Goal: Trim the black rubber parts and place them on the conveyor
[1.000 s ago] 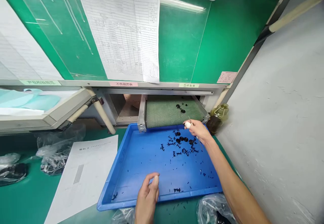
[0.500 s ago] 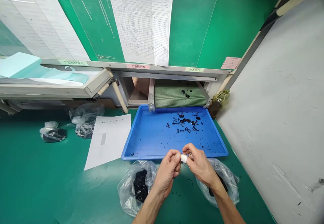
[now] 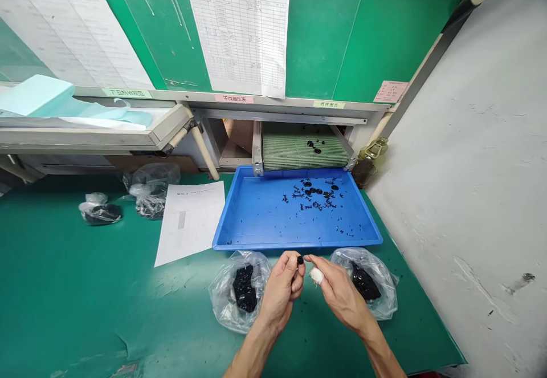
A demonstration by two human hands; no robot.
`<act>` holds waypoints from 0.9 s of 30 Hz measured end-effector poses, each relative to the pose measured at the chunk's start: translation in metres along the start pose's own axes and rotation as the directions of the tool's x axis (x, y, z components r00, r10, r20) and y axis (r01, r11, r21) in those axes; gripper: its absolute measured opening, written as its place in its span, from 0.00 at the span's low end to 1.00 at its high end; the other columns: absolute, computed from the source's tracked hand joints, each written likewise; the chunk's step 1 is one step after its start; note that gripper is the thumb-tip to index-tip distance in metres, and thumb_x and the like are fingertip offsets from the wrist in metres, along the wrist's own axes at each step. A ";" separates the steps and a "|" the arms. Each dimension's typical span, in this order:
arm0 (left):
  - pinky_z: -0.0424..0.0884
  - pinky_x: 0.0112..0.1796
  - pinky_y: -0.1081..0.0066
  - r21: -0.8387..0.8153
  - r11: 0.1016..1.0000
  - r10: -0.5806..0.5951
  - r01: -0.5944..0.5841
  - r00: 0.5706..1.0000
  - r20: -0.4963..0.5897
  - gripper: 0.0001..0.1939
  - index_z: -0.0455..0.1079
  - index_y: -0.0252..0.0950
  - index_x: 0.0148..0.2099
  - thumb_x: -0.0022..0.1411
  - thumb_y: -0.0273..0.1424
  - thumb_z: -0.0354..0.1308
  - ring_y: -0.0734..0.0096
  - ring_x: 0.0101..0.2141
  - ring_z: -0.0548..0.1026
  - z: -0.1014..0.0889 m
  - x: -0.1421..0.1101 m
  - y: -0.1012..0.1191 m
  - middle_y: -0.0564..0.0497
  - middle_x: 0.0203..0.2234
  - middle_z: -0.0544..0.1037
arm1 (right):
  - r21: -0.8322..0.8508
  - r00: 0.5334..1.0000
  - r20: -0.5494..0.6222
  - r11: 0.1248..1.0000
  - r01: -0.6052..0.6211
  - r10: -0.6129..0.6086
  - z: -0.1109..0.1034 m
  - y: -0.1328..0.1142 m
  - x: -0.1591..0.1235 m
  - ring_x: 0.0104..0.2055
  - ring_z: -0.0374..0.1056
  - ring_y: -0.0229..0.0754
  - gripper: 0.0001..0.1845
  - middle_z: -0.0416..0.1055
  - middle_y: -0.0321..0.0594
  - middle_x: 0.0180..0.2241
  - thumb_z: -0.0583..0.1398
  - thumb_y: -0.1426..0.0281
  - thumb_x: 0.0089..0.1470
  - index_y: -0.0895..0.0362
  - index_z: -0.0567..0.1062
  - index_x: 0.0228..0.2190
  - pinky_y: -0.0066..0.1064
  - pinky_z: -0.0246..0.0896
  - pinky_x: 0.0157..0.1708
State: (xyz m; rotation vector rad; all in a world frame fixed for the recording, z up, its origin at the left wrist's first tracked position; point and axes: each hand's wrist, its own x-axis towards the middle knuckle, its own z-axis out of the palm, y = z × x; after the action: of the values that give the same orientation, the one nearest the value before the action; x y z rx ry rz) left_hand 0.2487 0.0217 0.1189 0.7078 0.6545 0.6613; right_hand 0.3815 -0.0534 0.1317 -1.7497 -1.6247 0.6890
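Pinched between the thumb and fingers of my left hand [image 3: 284, 284] is a small black round part [image 3: 299, 260]. Close on its right is my right hand [image 3: 337, 287], with the index finger stretched out to the part and the thumb held apart below it. A white wrapping [image 3: 317, 276] covers the tip of that thumb. Whether the index fingertip touches the part I cannot tell. Beside my left hand lies an open clear bag [image 3: 220, 298] of small black pieces. Another clear bag [image 3: 387, 275] with black parts sits behind my right hand.
A blue tray [image 3: 252, 235] holds scattered black discs and small branched bits. Above its far edge ends a green conveyor belt [image 3: 290, 153] carrying a few black parts. A paper sheet [image 3: 192, 230], tied bags [image 3: 102, 212] and a bottle [image 3: 370, 161] stand around; a wall [image 3: 470, 195] bounds the right.
My right thumb and fingers have come away from the left fingertips, leaving the black part visible. The whole view has shifted slightly.
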 end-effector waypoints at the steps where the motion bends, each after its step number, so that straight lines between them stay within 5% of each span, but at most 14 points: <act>1: 0.41 0.17 0.79 0.001 1.000 0.003 -0.003 1.000 -0.004 0.17 0.61 0.36 0.34 0.61 0.44 0.56 0.87 0.16 0.48 0.000 -0.001 -0.001 0.58 0.22 0.64 | -0.034 1.000 -0.007 0.999 -0.031 0.030 0.002 -0.001 -0.003 0.38 0.69 0.43 0.25 0.72 0.41 0.38 0.45 0.77 0.57 0.55 0.63 0.54 0.35 0.63 0.39; 5: 0.41 0.17 0.78 -0.006 1.000 0.024 -0.024 1.000 -0.015 0.15 0.62 0.36 0.37 0.62 0.44 0.54 0.86 0.16 0.49 0.001 -0.003 -0.002 0.58 0.23 0.64 | -0.107 0.996 -0.054 0.991 -0.080 0.075 0.006 -0.013 -0.007 0.27 0.66 0.41 0.18 0.70 0.37 0.29 0.45 0.78 0.57 0.57 0.63 0.47 0.31 0.57 0.27; 9: 0.43 0.18 0.78 0.030 0.999 0.037 -0.036 0.999 -0.020 0.16 0.64 0.37 0.44 0.64 0.44 0.52 0.85 0.17 0.50 0.000 -0.003 -0.003 0.58 0.24 0.65 | -0.155 0.996 -0.086 0.988 -0.007 -0.006 0.010 -0.017 -0.006 0.27 0.62 0.39 0.13 0.68 0.36 0.29 0.47 0.80 0.55 0.54 0.66 0.35 0.29 0.55 0.27; 15: 0.49 0.19 0.77 0.256 0.960 0.116 -0.110 0.993 -0.007 0.16 0.64 0.36 0.40 0.61 0.44 0.56 0.85 0.17 0.57 -0.003 -0.002 -0.003 0.57 0.25 0.68 | -0.271 0.992 -0.127 0.962 -0.024 -0.011 0.011 -0.013 -0.003 0.29 0.63 0.40 0.15 0.66 0.38 0.31 0.47 0.81 0.55 0.54 0.70 0.35 0.29 0.57 0.29; 22: 0.45 0.18 0.76 0.202 0.978 0.052 -0.046 0.998 -0.025 0.15 0.65 0.37 0.45 0.65 0.43 0.51 0.84 0.18 0.54 -0.013 -0.001 0.002 0.55 0.27 0.70 | -0.137 0.986 -0.166 0.990 -0.019 -0.003 0.008 -0.009 -0.003 0.42 0.69 0.43 0.22 0.71 0.42 0.43 0.47 0.80 0.56 0.54 0.67 0.49 0.33 0.64 0.40; 27: 0.47 0.19 0.76 0.201 0.975 0.104 -0.093 0.993 -0.049 0.13 0.65 0.38 0.42 0.64 0.42 0.52 0.84 0.19 0.54 -0.015 -0.001 0.002 0.55 0.30 0.69 | -0.098 0.988 -0.151 0.995 -0.030 0.015 0.010 -0.010 -0.007 0.40 0.70 0.43 0.20 0.73 0.41 0.41 0.47 0.80 0.55 0.53 0.70 0.45 0.33 0.65 0.36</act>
State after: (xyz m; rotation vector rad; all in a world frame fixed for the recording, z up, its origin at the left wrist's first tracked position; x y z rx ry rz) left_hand 0.2372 0.0277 0.1119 0.9128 0.7502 0.7167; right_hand 0.3670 -0.0588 0.1321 -1.8477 -1.5619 0.4801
